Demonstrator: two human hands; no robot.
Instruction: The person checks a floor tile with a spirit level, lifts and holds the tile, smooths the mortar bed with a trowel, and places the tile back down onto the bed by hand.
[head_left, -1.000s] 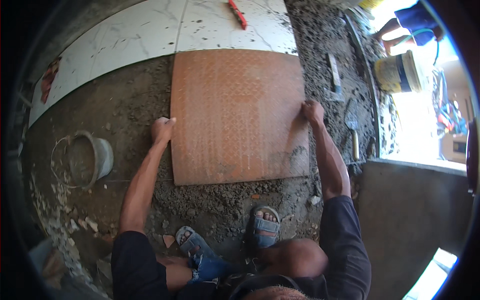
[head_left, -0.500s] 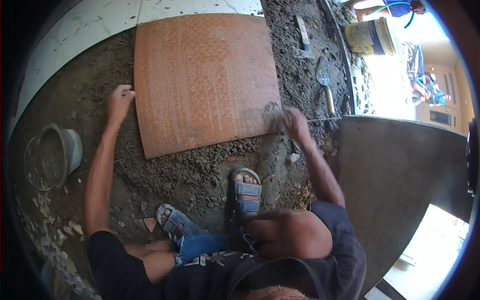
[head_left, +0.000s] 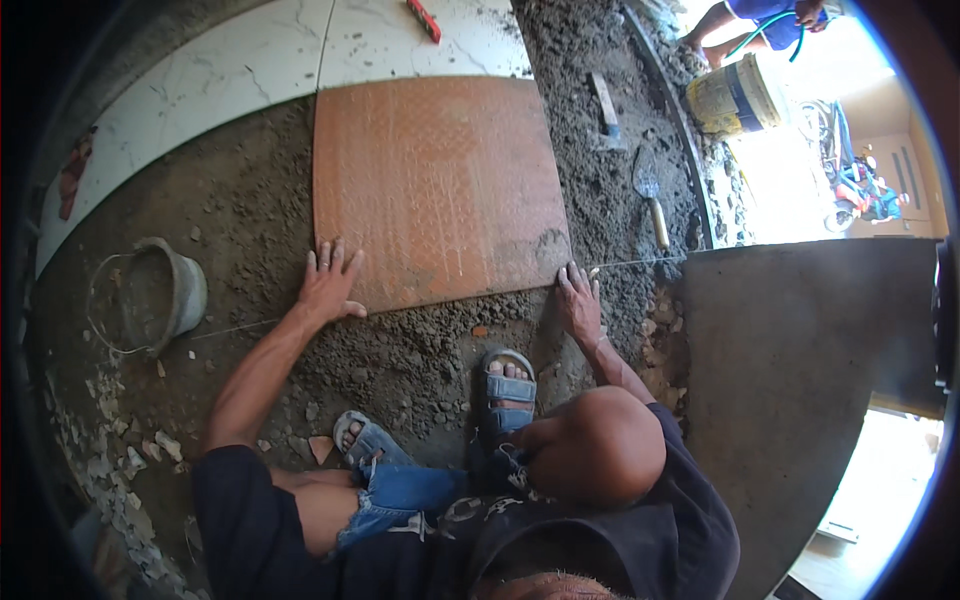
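A large square orange-brown tile [head_left: 440, 180], its patterned face up, lies on rough grey mortar [head_left: 400, 350] against a row of white marbled tiles [head_left: 420, 45]. My left hand [head_left: 328, 288] rests with spread fingers on the tile's near left corner, thumb along the near edge. At the near right corner, my right hand [head_left: 580, 300] has its fingers stretched out, the tips touching the tile's edge. Neither hand grips anything. A taut string [head_left: 635, 260] runs by the tile's near edge.
Right of the tile lie a hammer [head_left: 604, 112] and a trowel [head_left: 650, 195]. A bucket [head_left: 180, 295] stands at left, a yellowish bucket [head_left: 735, 95] at far right near another person [head_left: 750, 25] with a green hose. A red tool [head_left: 424, 20] lies on the white tiles. A grey slab [head_left: 790, 350] is at right.
My left hand has gone from beside the tile's left edge onto its near left corner and spread open. My right hand has opened from its curl at the near right corner. The view has shifted.
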